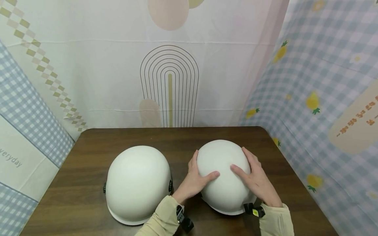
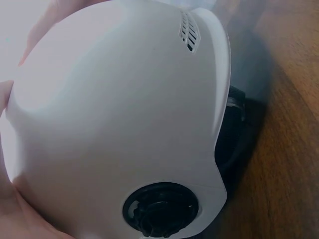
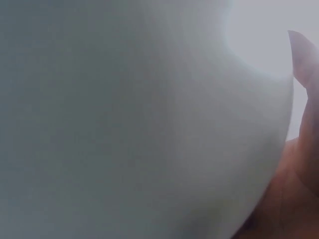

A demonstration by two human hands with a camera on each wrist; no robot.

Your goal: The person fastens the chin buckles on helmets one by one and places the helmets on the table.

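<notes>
On the dark brown wood-grain bench (image 1: 73, 200), a smooth white domed helmet (image 1: 225, 191) sits between the fingers of both hands, crown up, lower rim flared. Another white domed helmet (image 1: 137, 183) stands left of the left fingers. The left hand (image 1: 193, 180) and right hand (image 1: 258, 180) spread wide and hold the first helmet, thumbs on its crown, fingers round its sides. Only the left wrist view shows a round black knob (image 2: 162, 211) in full and a small slotted vent (image 2: 190, 32); the right wrist view shows plain shell.
</notes>
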